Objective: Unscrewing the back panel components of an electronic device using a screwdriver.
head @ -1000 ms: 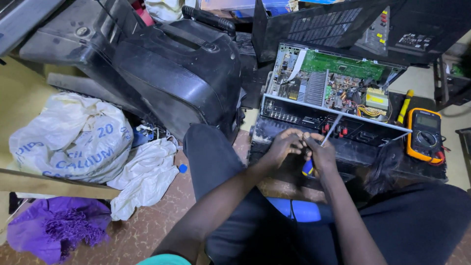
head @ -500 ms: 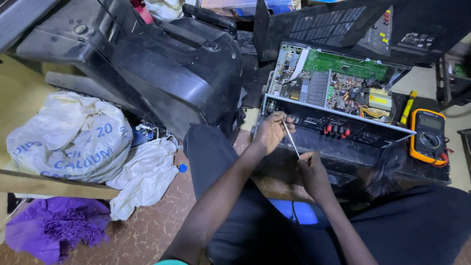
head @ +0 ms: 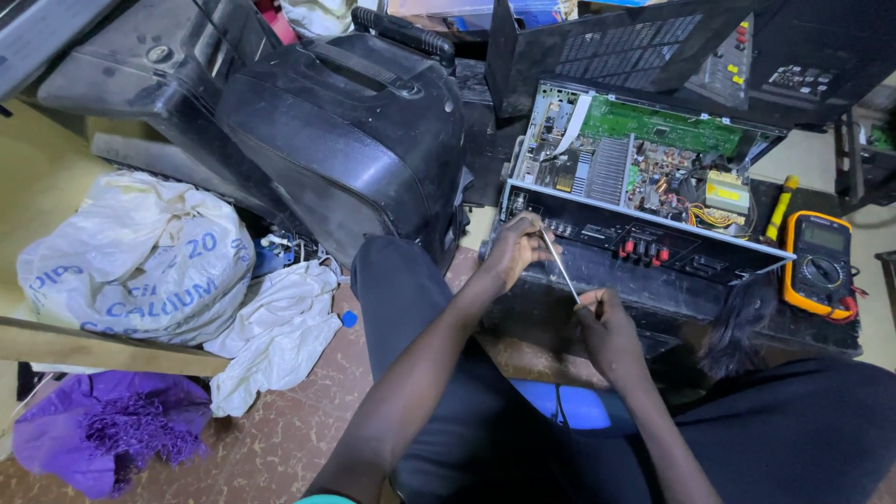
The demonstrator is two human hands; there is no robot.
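Screwdriver, thin metal shaft [head: 560, 264]: gripped in right hand [head: 611, 327], tip at left hand [head: 516, 250], apparently pinching it, against open black amplifier chassis [head: 644, 252]. Risk: tip slipping off, gouging rear panel.

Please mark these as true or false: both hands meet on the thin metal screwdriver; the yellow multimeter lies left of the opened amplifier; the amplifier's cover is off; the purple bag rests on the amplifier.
1. Both hands, left hand and right hand, meet on the thin metal screwdriver: true.
2. The yellow multimeter lies left of the opened black amplifier: false, it lies to its right.
3. The amplifier's cover is off: true, the circuit boards show.
4. The purple bag rests on the amplifier: false, it lies on the floor, far left.
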